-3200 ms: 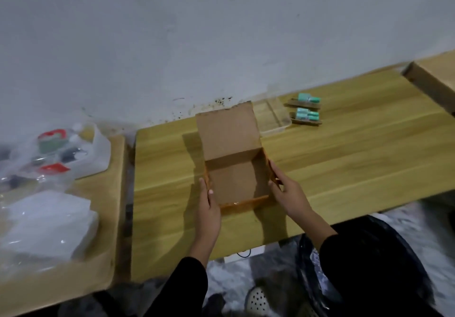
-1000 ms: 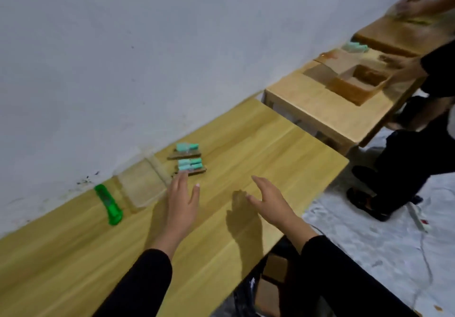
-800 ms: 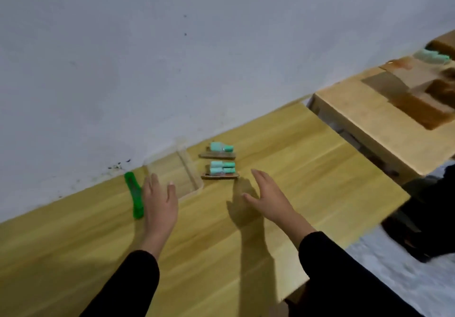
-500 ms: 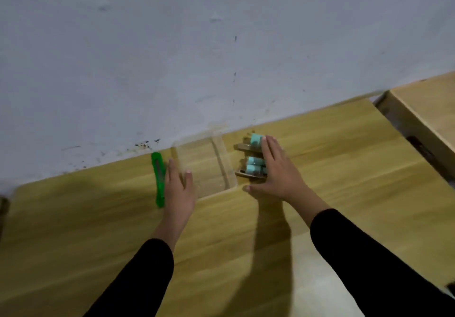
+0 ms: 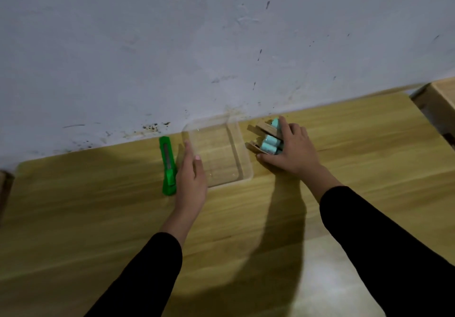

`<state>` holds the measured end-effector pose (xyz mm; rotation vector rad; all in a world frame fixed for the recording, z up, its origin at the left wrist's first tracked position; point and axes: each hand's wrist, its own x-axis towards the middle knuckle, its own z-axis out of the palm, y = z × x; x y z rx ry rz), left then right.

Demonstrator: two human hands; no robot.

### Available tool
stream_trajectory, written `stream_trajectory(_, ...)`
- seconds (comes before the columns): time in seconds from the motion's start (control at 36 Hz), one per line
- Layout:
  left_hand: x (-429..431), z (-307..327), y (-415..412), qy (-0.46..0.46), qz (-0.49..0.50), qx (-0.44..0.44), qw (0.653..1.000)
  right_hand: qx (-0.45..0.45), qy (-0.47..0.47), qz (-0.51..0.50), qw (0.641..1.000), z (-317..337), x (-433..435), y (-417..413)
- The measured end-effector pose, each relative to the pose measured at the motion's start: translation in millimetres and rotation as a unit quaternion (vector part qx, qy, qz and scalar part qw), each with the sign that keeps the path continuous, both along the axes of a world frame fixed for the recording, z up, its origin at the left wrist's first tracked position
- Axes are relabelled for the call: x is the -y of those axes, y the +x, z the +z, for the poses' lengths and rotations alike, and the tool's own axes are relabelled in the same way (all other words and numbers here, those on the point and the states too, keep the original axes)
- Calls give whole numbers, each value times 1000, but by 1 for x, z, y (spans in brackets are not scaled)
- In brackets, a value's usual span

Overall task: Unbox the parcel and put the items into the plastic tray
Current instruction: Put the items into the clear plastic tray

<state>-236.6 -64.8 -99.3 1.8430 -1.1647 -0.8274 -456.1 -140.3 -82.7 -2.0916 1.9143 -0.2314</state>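
A clear plastic tray (image 5: 242, 161) stands on the wooden table by the wall, with nothing in it. My left hand (image 5: 190, 181) rests flat against the tray's left edge, fingers together. Right of the tray lie the items: two small brown card pieces carrying teal cylinders (image 5: 267, 143). My right hand (image 5: 293, 151) is closed around both of them, tilting them up off the table; its fingers hide their right ends. The parcel box is out of view.
A green utility knife (image 5: 168, 166) lies just left of my left hand, pointing toward the wall. The wooden table (image 5: 369, 159) runs along a white wall. A second wooden table's corner (image 5: 435, 100) shows at the right edge.
My right hand has gathered the two teal items and tipped them up. My left hand has settled against the tray's left edge. The box from the oldest frame is gone from view.
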Motion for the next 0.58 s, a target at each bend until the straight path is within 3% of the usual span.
stream_trajectory(0.31, -1, 1, -1, -3, -3, -2, 1000, 56, 4, -77, 995, 2, -7, 5)
stream_trajectory(0.58, -2, 6, -7, 5, 18, 5, 1000, 179, -4, -137, 974, 33, -27, 19)
